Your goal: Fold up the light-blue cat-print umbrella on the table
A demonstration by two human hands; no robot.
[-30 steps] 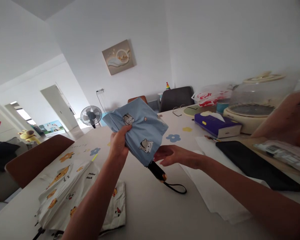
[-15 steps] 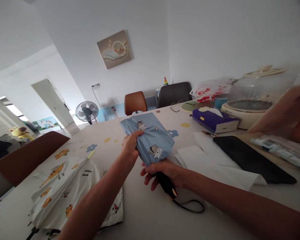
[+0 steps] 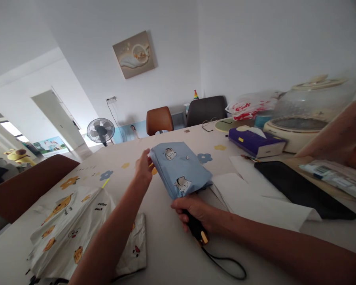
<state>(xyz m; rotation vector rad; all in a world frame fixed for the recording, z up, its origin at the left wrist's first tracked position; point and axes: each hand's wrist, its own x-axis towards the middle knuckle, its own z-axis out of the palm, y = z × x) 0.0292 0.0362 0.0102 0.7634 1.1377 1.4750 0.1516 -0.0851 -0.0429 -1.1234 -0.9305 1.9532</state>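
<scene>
A folded light-blue umbrella with cartoon animals on its cloth is tilted above the table in front of me. My right hand is wrapped round its black handle, just below the cloth. From the handle's end hangs a black wrist strap. My left hand is closed at the left edge of the blue cloth, its fingertips partly hidden behind it. Under my left forearm lies a white umbrella with yellow ducks, loosely folded.
White papers, a black flat tablet-like slab and a purple tissue box lie to the right. Behind them stand a clear-domed appliance and a plastic bag. Glasses rest near the far edge. Chairs surround the table.
My left hand has slid from the middle of the blue cloth to its upper left edge, and its thumb has left the front. The cloth now looks flatter and wider. My right hand keeps the handle.
</scene>
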